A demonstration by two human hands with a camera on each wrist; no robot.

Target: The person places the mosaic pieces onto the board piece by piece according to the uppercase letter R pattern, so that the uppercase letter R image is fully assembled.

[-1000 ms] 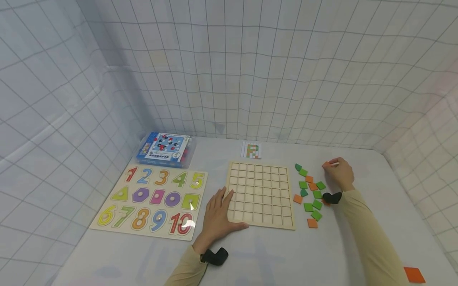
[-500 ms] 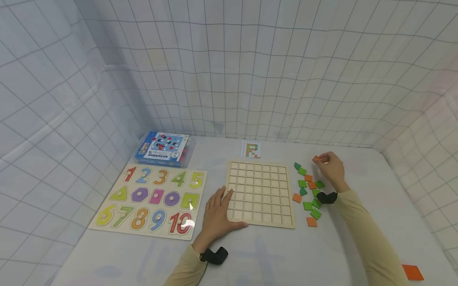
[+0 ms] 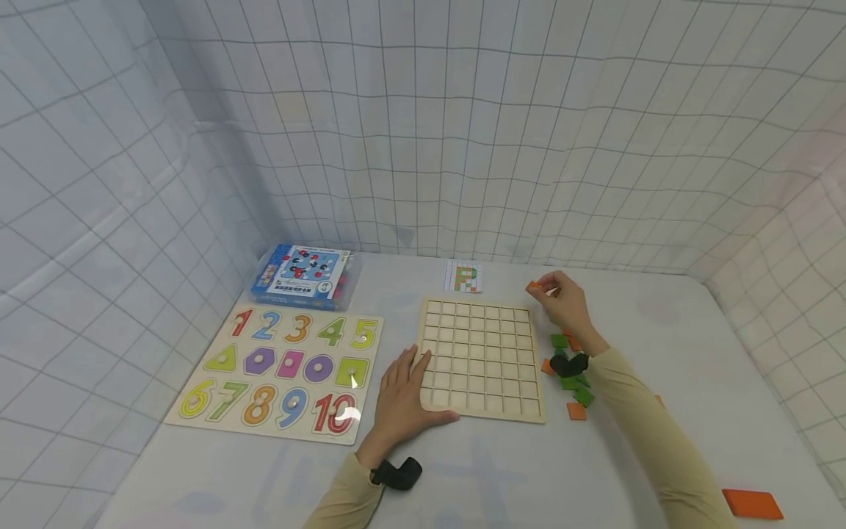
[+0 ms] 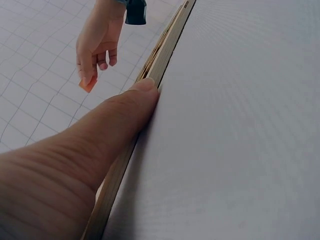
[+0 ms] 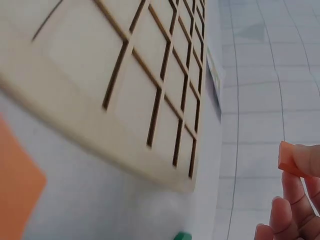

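Nearest, on the right of the bench (image 3: 522, 477) and just beside the right sleeve (image 3: 654, 441): a stray orange tile (image 3: 753, 504), well apart from the other tiles, perhaps set out of the way. Steadies the near left corner of a wooden board (image 3: 475, 364) with the left grip (image 3: 402, 400), spread apart and clamped on nothing, with straight fingers at the left edge and the thumb against the near edge, apparently to stop any sliding without covering the cells. Off to the left, apart from the board: a number puzzle (image 3: 339, 351), flat, seemingly moved aside. Near the board's right edge: loose tiles (image 3: 584, 397) in green and orange, partly out of sight, likely gathered there for easy picking. Past the far right corner, pinches an orange square (image 3: 533, 286) in the right grip (image 3: 562, 300), clamped on it between thumb and forefinger and raised off the bench, probably to leave most of the piece uncovered. Just beyond the puzzle: a blue box (image 3: 300, 275), likely out of use. Beyond the board: a small patterned card (image 3: 464, 278), likely faced up for glancing at. Farthest: a gridded cloth wall (image 3: 463, 147).
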